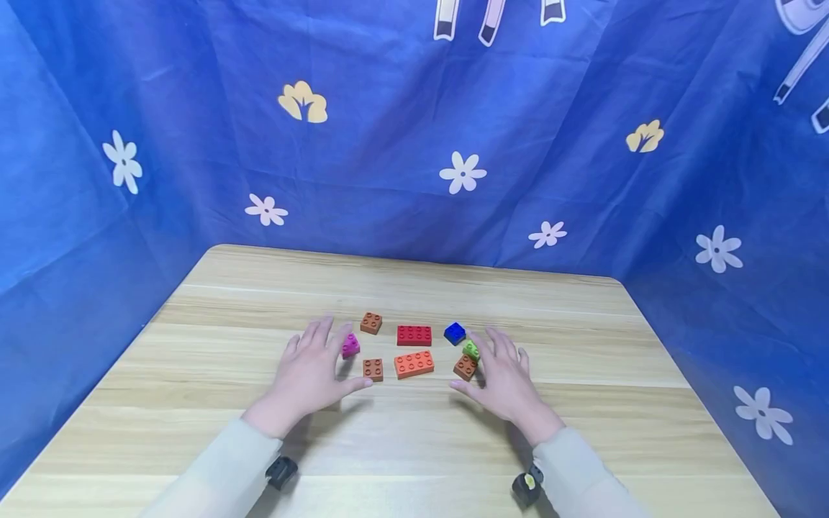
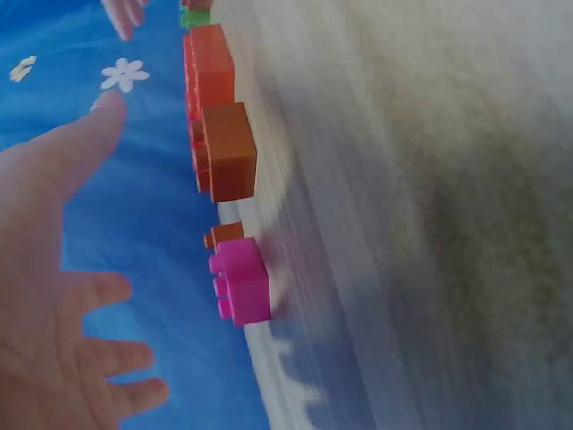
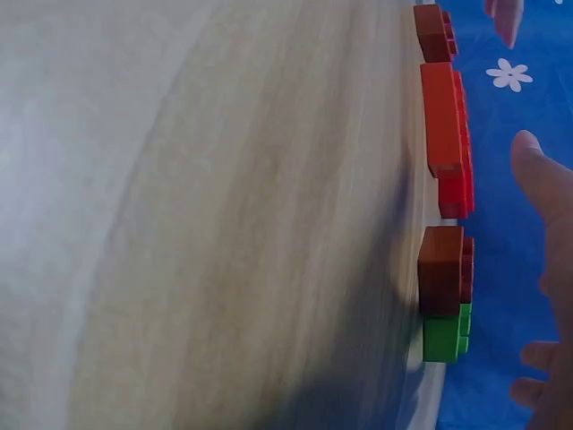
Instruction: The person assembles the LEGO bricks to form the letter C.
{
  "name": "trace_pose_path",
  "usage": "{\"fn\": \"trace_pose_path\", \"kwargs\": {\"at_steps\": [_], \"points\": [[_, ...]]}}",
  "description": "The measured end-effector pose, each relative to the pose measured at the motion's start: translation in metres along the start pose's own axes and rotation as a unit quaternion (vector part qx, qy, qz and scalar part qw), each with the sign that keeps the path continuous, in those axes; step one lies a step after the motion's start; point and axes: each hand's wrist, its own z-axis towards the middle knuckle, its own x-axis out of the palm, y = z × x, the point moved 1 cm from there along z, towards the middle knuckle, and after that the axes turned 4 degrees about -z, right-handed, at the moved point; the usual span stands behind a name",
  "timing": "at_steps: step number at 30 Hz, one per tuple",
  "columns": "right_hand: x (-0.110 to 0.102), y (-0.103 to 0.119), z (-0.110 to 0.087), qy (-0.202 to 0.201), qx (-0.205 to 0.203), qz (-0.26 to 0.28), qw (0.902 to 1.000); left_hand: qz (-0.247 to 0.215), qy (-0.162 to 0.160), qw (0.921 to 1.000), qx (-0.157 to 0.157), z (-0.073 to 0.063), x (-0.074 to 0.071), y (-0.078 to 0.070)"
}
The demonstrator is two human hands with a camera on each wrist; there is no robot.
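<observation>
Spread fingers of my left hand [image 1: 310, 374] hover over the table beside a magenta brick [image 1: 350, 346] and a brown brick [image 1: 373, 370], thumb near the latter. Another brown brick [image 1: 371, 322] lies farther back. My right hand [image 1: 507, 379], fingers also spread, is above the table next to a green brick [image 1: 470, 350], partly covered by it, and a brown brick [image 1: 465, 367]. Just behind these sits a blue brick [image 1: 455, 333]. Between the hands lie a long dark red brick [image 1: 414, 335] and a long orange-red brick [image 1: 414, 364]. Neither hand holds anything.
The bricks rest studs up on a pale wood-grain table [image 1: 414, 446]. A blue cloth [image 1: 388, 144] with flower prints stands behind the table and along both sides. Dark wrist devices [image 1: 281, 473] are worn at both sleeves.
</observation>
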Motion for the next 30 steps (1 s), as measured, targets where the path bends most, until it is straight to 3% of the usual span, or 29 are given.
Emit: {"fn": "trace_pose_path", "kwargs": {"at_steps": [7,13,23,30], "points": [[0.003,0.002,0.008,-0.005,-0.055,0.013,0.9984,-0.019,-0.015,0.9988,0.042,0.009,0.005,-0.009],[0.006,0.006,0.014,0.016,-0.078,0.031,0.9963,-0.053,-0.017,0.9964,0.064,0.017,0.013,-0.015],[0.013,0.015,0.027,0.026,-0.109,0.074,0.9909,-0.113,0.001,0.9922,0.053,0.028,0.027,-0.025],[0.017,0.021,0.037,0.041,-0.111,0.099,0.9880,-0.130,0.023,0.9905,0.037,0.035,0.036,-0.031]]}}
